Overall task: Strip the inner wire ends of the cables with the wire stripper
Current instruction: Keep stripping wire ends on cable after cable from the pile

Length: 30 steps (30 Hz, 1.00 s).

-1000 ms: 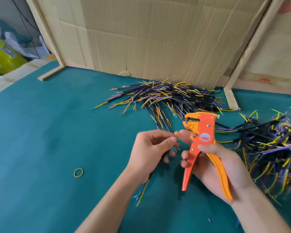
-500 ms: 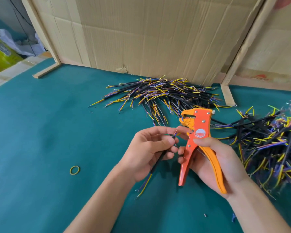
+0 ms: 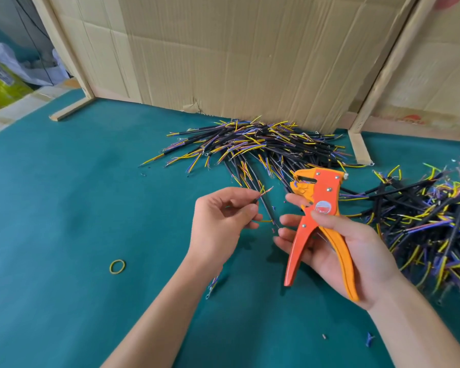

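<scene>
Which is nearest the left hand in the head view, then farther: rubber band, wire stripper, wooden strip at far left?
1. Wire stripper, just right of the left hand.
2. Rubber band, lower left on the mat.
3. Wooden strip, far back left.

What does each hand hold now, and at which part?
The left hand pinches a cable just below its bared wire ends. The right hand holds the wire stripper by its handles.

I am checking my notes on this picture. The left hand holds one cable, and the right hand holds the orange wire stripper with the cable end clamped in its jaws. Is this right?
Not quite. In the head view the cable end is outside the wire stripper, apart from its jaws. The left hand does hold the cable, and the right hand does hold the stripper.
</scene>
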Each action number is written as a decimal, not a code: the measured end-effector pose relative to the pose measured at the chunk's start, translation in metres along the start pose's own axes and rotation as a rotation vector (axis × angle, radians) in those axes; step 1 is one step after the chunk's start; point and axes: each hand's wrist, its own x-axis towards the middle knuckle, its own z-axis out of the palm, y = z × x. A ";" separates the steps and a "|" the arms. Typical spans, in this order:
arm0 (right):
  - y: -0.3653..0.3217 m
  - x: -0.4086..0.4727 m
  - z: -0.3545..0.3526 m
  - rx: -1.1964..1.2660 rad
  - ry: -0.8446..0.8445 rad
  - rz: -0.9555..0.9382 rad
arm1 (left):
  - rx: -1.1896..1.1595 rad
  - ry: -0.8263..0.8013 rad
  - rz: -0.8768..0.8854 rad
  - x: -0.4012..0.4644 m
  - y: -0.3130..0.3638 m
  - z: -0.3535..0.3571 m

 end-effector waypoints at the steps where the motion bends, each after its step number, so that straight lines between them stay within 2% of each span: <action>1: 0.000 -0.001 0.001 -0.008 -0.011 0.027 | 0.066 0.023 0.047 -0.001 -0.001 0.001; 6: 0.004 -0.002 0.003 -0.144 -0.081 0.143 | 0.265 0.118 0.174 -0.002 -0.002 0.002; 14: 0.007 -0.005 0.005 -0.266 -0.187 0.153 | 0.485 0.160 0.285 -0.006 0.000 0.005; 28: 0.008 -0.003 0.004 -0.301 -0.185 0.091 | 0.550 0.142 0.336 -0.006 0.000 0.006; 30: 0.010 -0.001 0.003 -0.261 -0.136 0.050 | 0.536 0.175 0.319 -0.004 0.000 0.004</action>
